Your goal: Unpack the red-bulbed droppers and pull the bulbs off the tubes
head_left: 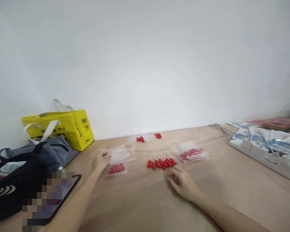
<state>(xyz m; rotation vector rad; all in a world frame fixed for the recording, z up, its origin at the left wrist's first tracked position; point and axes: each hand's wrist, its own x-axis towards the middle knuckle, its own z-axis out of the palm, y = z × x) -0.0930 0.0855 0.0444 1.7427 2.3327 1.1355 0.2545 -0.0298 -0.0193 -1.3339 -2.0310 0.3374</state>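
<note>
A loose row of clear droppers with red bulbs (161,162) lies on the tan table (140,199). My right hand (182,183) rests just in front of them, fingers curled, fingertips near the red bulbs, nothing plainly in it. My left hand (101,161) pinches the edge of a clear zip bag (118,154) lying on a small stack. A filled bag of droppers (116,169) sits under that stack's near end. More filled bags (190,153) lie to the right, and another bag (147,138) lies farther back by the wall.
A yellow shopping bag (67,127), a striped bag (45,153) and a black bag (12,190) stand at the left. A tablet (60,196) lies by my left forearm. At the right are a white power strip (261,154), cables and packets.
</note>
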